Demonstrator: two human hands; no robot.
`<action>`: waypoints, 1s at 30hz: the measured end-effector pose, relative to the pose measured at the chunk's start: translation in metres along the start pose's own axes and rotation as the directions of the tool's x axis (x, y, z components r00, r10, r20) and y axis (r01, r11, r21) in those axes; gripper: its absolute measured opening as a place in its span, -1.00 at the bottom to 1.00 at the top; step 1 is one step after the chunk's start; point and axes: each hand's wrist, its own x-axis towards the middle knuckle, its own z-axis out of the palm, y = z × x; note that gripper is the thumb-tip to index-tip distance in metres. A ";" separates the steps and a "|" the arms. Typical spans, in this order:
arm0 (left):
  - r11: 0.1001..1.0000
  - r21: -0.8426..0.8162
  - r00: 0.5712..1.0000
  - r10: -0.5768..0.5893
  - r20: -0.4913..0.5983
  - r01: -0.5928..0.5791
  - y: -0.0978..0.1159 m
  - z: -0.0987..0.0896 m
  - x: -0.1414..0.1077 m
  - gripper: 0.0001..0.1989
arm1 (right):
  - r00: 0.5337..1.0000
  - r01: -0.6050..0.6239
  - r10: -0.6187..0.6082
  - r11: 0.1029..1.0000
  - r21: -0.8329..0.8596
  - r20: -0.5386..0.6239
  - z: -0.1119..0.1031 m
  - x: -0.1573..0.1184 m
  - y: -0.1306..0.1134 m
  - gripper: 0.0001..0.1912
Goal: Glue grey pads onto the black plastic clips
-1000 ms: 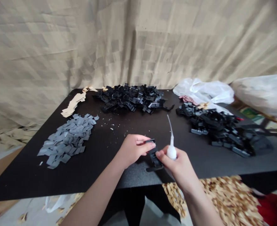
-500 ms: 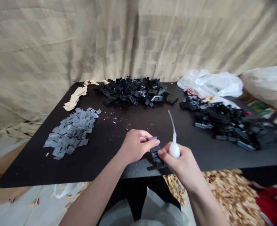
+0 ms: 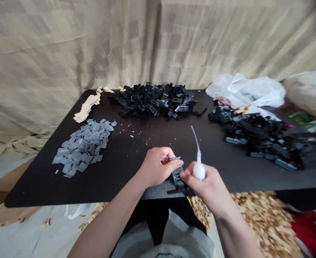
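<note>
1. One head-worn camera — high on the near side of the worktop (image 3: 39,182), looking forward and down.
2. It faces the far edge (image 3: 200,91) and the curtain (image 3: 93,43) behind.
3. It sits close — the near left corner (image 3: 9,201) shows, the near edge (image 3: 66,201) leaves the frame at right.

1. Curtain (image 3: 93,36): behind the desk (image 3: 39,186).
2. Heap of clips (image 3: 158,100): on the desk, back middle.
3. Strips (image 3: 86,107): back left, left of the clips.
4. Heap of flat pieces (image 3: 85,145): left side, before the strips.
5. Crumbs (image 3: 131,136): between the flat pieces and the middle, before the clips.
6. Heap of parts (image 3: 262,138): right side, with a cloth (image 3: 224,102) and a plastic bag (image 3: 243,89) behind it.
7. Held piece (image 3: 177,175): at the near edge, between left hand (image 3: 158,166) and right hand (image 3: 208,182).
8. Nozzle bottle (image 3: 199,171): in the right hand, right of the held piece.
9. Scraps (image 3: 254,218): below the desk's near edge, right.
</note>
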 end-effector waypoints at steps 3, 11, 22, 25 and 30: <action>0.999 -0.038 0.998 0.002 0.055 0.000 -0.007 -0.003 0.003 -0.80 | 0.999 -0.048 0.047 0.998 0.049 0.025 0.000 0.001 0.001 -0.73; 0.979 -0.127 0.980 -0.141 0.143 0.160 -0.015 -0.010 0.006 -0.81 | 0.979 -0.192 0.174 0.959 0.210 0.101 0.004 0.006 0.001 -0.73; 0.921 -0.320 0.975 -0.216 0.055 0.222 -0.017 0.000 -0.007 -0.86 | 0.995 -0.096 0.098 0.990 0.103 -0.014 0.010 0.003 0.003 -0.72; 0.915 -0.362 0.981 -0.195 -0.018 0.176 -0.018 0.007 -0.009 -0.85 | 0.998 -0.052 0.053 0.997 0.059 -0.019 0.012 0.001 0.006 -0.71; 0.913 -0.381 0.979 -0.189 -0.073 0.148 -0.018 0.006 -0.009 -0.80 | 0.999 -0.007 0.009 0.999 0.040 -0.032 0.015 -0.002 0.007 -0.72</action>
